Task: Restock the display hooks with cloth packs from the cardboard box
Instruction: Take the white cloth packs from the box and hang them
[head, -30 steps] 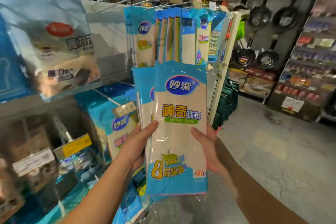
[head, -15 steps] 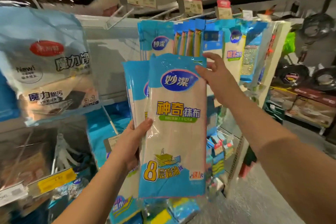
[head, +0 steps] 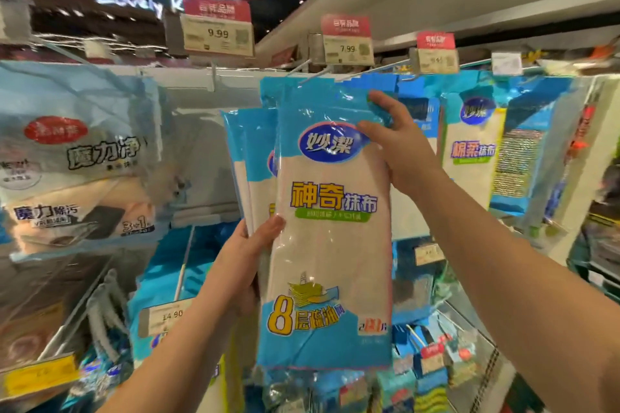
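Observation:
I hold a small stack of blue-and-cream cloth packs (head: 328, 238) upright in front of the display. My left hand (head: 255, 245) grips the stack at its left edge, about midway up, thumb on the front pack. My right hand (head: 396, 144) pinches the front pack's upper right corner, fingers behind and thumb over the blue header. The packs' tops sit just below a metal display hook (head: 315, 74) that sticks out under the 7.99 price tag (head: 347, 45). More packs of the same kind hang behind. The cardboard box is out of view.
A large pale sponge pack (head: 73, 164) hangs at the left. Other blue cloth packs (head: 476, 151) hang on hooks to the right. A bare hook (head: 214, 77) under the 9.99 tag (head: 216, 33) juts out upper left. Lower hooks carry more goods.
The packs have risen towards the upper hooks. My right hand moved from the stack's right edge up to the front pack's top right corner. The view tilted upward.

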